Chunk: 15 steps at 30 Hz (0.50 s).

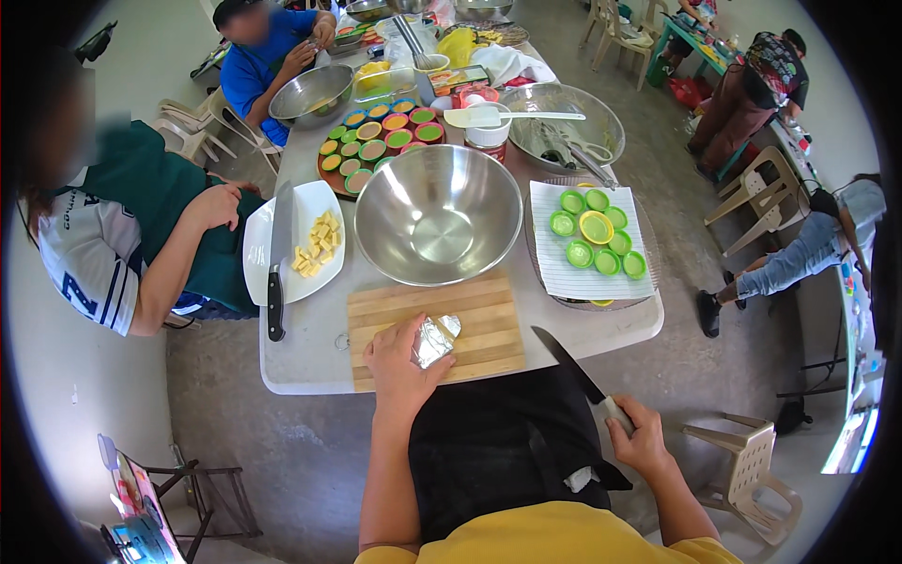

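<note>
The left hand (399, 362) pinches one foil-wrapped block (432, 345) on a single wooden board (493, 321), the right hand (644, 436) wrapped around one knife (571, 365), as I watch remotely. I count eight green cups (579, 254) around one yellow cup (596, 227), and a second knife (281, 235) on the white plate (324, 279). The left hand hides part of the foil; piled yellow cubes (319, 244) overlap beyond my counting.

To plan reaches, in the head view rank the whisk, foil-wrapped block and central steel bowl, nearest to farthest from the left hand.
1. Foil-wrapped block: against the left hand.
2. Central steel bowl: just ahead.
3. Whisk: far ahead.
</note>
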Tool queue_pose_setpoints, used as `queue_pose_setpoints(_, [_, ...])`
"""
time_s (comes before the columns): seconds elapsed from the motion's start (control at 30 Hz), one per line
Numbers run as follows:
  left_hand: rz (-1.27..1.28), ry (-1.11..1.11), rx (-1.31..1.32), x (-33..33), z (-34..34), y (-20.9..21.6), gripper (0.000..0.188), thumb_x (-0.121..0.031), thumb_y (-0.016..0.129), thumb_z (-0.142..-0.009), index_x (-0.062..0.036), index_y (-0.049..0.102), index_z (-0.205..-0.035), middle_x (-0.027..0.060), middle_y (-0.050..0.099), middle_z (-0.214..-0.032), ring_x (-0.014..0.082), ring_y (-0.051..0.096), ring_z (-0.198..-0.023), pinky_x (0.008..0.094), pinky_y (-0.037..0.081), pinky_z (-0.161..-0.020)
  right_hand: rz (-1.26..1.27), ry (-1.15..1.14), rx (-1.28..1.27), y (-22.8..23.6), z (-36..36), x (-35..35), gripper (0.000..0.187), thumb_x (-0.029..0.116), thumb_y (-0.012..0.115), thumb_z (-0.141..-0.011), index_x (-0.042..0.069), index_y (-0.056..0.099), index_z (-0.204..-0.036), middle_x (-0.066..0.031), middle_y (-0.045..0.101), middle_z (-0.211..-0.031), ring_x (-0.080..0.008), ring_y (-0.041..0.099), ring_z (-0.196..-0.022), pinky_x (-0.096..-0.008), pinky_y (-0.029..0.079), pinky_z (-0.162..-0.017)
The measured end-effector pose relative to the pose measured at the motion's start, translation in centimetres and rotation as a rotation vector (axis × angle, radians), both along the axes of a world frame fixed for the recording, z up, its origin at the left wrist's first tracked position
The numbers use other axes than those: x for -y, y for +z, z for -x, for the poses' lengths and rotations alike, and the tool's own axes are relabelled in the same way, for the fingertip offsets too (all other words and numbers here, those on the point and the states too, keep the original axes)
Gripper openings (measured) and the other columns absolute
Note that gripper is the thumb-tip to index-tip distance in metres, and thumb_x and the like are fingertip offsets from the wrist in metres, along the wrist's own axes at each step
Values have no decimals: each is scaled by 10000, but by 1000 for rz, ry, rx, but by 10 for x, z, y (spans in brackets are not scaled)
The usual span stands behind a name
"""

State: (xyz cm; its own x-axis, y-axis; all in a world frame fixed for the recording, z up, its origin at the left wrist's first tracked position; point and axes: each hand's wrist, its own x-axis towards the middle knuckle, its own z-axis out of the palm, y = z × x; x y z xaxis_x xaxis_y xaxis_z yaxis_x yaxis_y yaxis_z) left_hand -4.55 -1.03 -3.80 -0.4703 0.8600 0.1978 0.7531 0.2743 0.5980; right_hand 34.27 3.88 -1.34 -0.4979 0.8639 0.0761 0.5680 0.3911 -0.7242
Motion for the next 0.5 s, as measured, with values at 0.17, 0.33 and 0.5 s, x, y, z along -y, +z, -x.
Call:
queue_pose_setpoints(0.17, [-24,-15,-7,-5,0,-2,727,-334,915,-636,-131,683,-1294,67,701,-1123,298,605,-1079,486,375,-1025,-270,26,125,-2,49,0,466,24,763,-814,116,719,-1269,-149,641,-902,-327,656,-751,-391,540,-645])
queue_pose_setpoints(0.33, [0,-18,47,-7,-5,-6,731,-336,915,-643,-127,678,-1303,66,702,-1146,301,597,-1120,485,356,-1050,-316,86,223,-23,43,8,477,25,758,-819,159,741,-1275,-146,628,-892,-317,640,-737,-399,532,-633])
queue_pose_setpoints(0.5, [-5,-4,30,-3,0,-6,740,-324,923,-639,-130,673,-1308,65,700,-1151,303,595,-1120,490,350,-1052,-110,128,96,10,8,16,427,1,731,-826,100,753,-1240,-176,644,-867,-312,644,-710,-393,537,-642])
